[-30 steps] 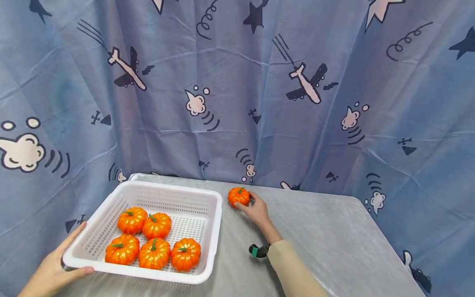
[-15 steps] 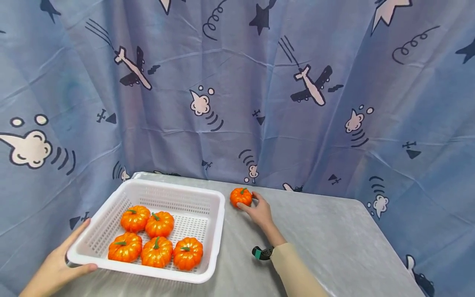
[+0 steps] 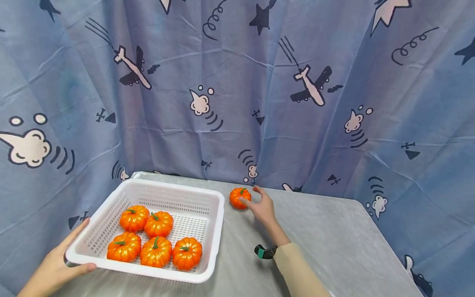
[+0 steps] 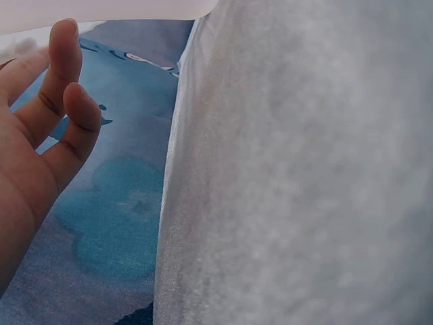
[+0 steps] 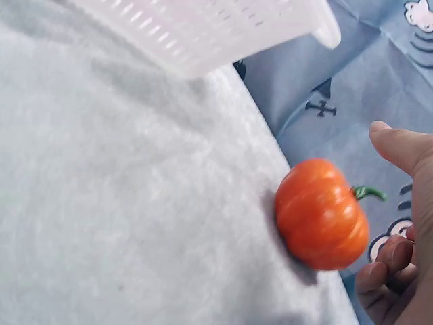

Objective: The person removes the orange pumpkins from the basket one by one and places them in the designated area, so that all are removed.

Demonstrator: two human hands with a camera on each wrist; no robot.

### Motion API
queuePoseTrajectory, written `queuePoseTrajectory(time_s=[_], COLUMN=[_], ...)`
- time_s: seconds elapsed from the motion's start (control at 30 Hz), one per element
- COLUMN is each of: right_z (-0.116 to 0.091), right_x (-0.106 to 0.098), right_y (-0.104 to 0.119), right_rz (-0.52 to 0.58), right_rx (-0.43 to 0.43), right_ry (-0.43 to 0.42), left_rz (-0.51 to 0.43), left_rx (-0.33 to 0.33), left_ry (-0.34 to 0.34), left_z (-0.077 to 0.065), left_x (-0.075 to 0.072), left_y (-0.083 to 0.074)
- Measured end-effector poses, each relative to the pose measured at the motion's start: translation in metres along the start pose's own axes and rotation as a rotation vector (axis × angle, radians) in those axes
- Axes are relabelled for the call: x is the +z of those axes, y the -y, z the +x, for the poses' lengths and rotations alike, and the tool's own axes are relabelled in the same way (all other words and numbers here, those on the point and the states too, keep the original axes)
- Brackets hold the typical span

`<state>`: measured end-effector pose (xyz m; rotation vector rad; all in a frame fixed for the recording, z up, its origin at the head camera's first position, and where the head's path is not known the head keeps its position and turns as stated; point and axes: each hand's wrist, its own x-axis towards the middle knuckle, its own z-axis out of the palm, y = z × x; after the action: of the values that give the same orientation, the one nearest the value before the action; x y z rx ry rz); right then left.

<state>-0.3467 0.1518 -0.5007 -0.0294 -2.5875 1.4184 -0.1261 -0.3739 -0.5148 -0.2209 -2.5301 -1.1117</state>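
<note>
At the left of the head view my left hand [image 3: 55, 266] grips the near left corner of a white plastic basket [image 3: 148, 274], thumb along the front rim and fingers along the side. Several orange toy pumpkins [image 3: 156, 252] with green stems lie in the basket. To the right of it, a single toy pumpkin [image 3: 236, 199] rests on the table near the back edge. My right hand [image 3: 264, 211] stands just right of that pumpkin, thumb and fingers spread. The right wrist view shows a gap between this hand and the pumpkin [image 5: 321, 215].
The grey-white tablecloth [image 3: 326, 231] covers the table, whose far edge meets a blue curtain [image 3: 222, 103] printed with planes. A black band with a green patch [image 3: 264, 251] sits at my right wrist by the beige sleeve [image 3: 300, 268].
My right hand has let go of the single pumpkin and drawn slightly back to the right, its fingers spreading. The pumpkin stays on the table; the left hand keeps its hold on the basket.
</note>
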Motion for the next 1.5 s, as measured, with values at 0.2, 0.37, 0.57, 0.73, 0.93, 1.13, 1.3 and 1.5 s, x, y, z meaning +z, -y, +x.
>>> queuePoseTrajectory(time_s=[0.2,0.37,0.57,0.73,0.93,1.13,1.3,1.5], right_z=[0.000,-0.002,-0.004,-0.010,-0.019,-0.025,-0.033,-0.038], right_x=[-0.003,-0.004,-0.002,0.001,0.006,0.013,0.019,0.028], right_y=[0.018,0.034,0.057,0.079,0.103,0.118,0.130,0.144], right_rz=[0.031,0.053,0.087,0.070,0.137,0.106,0.095,0.099], right_rx=[-0.051,-0.112,-0.179,-0.244,-0.298,-0.361,-0.388,-0.446], right_ry=[-0.002,0.014,0.058,0.085,0.177,0.216,0.264,0.368], left_rz=[-0.019,-0.019,0.004,0.014,0.005,0.010,-0.004,-0.026], left_rx=[0.021,0.012,-0.015,-0.019,-0.013,-0.026,-0.011,0.020], left_ry=[-0.008,-0.003,0.000,0.000,-0.005,0.000,-0.004,-0.018], left_z=[0.000,-0.001,-0.001,0.000,-0.001,-0.002,-0.002,-0.001], left_x=[0.000,0.001,-0.001,-0.002,-0.001,0.000,0.001,0.002], left_y=[0.001,0.003,0.002,0.001,0.000,-0.002,-0.003,-0.001])
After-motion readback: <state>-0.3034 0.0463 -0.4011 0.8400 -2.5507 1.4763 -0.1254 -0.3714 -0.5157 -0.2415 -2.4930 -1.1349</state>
